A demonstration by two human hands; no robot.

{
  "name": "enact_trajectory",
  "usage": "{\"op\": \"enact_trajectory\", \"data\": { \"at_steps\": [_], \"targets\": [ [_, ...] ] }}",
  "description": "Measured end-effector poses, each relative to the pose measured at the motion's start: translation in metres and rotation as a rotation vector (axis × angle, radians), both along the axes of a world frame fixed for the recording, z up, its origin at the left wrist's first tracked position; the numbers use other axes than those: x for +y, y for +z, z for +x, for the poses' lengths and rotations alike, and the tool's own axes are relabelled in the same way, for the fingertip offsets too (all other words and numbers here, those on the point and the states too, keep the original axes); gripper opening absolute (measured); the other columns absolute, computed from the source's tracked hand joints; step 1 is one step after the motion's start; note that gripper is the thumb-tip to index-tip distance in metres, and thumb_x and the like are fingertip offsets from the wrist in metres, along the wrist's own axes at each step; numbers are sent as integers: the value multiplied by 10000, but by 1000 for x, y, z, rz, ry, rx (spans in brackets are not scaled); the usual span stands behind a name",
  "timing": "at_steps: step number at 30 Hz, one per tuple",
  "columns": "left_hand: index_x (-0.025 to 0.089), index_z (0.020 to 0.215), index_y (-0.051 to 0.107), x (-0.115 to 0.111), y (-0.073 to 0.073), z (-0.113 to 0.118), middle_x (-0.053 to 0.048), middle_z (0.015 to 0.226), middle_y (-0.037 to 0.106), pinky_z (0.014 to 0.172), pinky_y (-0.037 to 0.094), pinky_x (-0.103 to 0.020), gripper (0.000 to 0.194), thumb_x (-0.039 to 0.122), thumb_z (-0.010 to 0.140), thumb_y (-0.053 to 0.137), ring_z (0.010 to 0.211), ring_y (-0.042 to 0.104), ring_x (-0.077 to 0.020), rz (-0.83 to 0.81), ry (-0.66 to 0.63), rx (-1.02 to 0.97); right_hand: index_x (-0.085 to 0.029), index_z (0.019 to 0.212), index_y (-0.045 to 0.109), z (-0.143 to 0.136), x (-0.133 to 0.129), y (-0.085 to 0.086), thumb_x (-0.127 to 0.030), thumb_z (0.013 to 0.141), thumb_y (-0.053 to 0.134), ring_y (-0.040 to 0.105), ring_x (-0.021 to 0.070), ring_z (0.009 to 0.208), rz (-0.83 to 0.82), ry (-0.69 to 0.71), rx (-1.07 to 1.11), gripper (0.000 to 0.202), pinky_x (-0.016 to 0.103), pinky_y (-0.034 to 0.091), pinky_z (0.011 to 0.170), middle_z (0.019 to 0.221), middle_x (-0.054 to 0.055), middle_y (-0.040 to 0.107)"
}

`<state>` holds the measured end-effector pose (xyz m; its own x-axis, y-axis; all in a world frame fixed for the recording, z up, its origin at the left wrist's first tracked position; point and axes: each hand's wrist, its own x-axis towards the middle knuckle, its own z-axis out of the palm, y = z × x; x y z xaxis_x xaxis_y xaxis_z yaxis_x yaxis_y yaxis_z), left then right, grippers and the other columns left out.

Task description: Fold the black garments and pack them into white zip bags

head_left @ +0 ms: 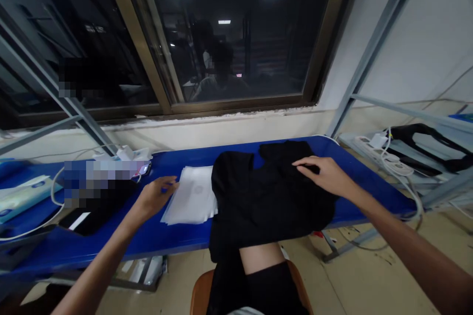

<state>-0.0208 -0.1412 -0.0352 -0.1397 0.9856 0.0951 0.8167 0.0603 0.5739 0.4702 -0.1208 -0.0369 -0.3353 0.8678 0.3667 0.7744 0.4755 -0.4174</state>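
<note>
A black garment lies spread on the blue table, and part of it hangs over the front edge. My right hand rests flat on its upper right part, fingers pointing left. My left hand reaches to the left edge of a stack of white sheets lying beside the garment. Its fingers touch the stack's top left corner; I cannot tell whether they pinch a sheet.
A black flat object and white cables lie on the table's left part. A power strip with plugs and a black strap sit on a shelf to the right. A window is behind the table. A wooden stool is below.
</note>
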Motion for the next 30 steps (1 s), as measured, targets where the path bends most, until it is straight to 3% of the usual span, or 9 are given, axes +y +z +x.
{"op": "enact_trajectory", "data": {
  "at_steps": [2,4,9,12,15,21,25,28,30],
  "targets": [
    [137,891,720,21,-22,-8,-178,876,768,821,563,-482,385,432,647,682,918,727,-409,-49,98,23,-244,1320,670,-9,10,-35,-371,951,525,584,339,1297,37,-65,-182,416,558,492,1057,1368,115,657],
    [138,831,696,34,-33,-6,-152,780,753,750,564,-457,349,418,622,692,837,731,-396,-93,75,1,-253,1452,559,-21,15,-61,-294,917,546,430,382,1435,25,-83,-358,536,641,421,1092,1541,145,489],
    [173,876,672,29,-30,7,-71,843,756,642,564,-354,322,398,646,696,812,724,-303,-113,29,-252,-271,1496,501,-35,17,-87,-248,924,510,234,376,1532,44,-77,-492,573,698,208,1180,1658,156,268],
    [175,1051,651,24,-32,-6,-96,1026,760,722,589,-356,417,383,691,680,915,727,-289,-46,94,-274,-339,1512,469,-18,22,-87,-392,1016,406,211,310,1548,-10,-63,-432,502,626,178,1224,1670,96,267],
    [136,1148,616,26,-42,-31,-154,1088,743,823,585,-406,479,311,703,650,996,718,-326,-16,172,-91,-375,1509,464,11,32,-88,-534,1047,293,171,266,1561,-72,-89,-369,518,565,155,1249,1683,57,245],
    [107,1163,644,29,-48,-48,-236,1192,691,1048,455,-537,477,281,719,642,1244,588,-427,120,212,242,-333,1438,566,42,49,-80,-530,1024,355,243,308,1541,-62,-153,-334,504,600,238,1222,1641,60,348],
    [164,1172,679,52,-31,-3,-167,1178,706,1033,461,-479,410,306,797,594,1167,628,-349,240,18,220,-221,1297,679,-9,55,-41,-400,1027,369,397,303,1464,208,-149,-246,448,513,356,1191,1517,109,517],
    [208,893,743,89,-24,50,-121,994,751,1055,407,-478,207,325,722,724,1133,627,-350,91,-120,117,-235,1300,652,-71,71,-18,-399,1012,427,633,243,1215,-63,-81,-136,402,387,497,1059,1315,78,676],
    [206,744,723,115,-26,79,-117,881,748,1056,373,-501,180,325,638,806,1141,608,-372,45,-134,87,-205,1224,680,-107,89,-16,-483,900,638,639,298,1196,-285,-85,-123,428,416,520,1006,1223,114,712]
  ]
}}
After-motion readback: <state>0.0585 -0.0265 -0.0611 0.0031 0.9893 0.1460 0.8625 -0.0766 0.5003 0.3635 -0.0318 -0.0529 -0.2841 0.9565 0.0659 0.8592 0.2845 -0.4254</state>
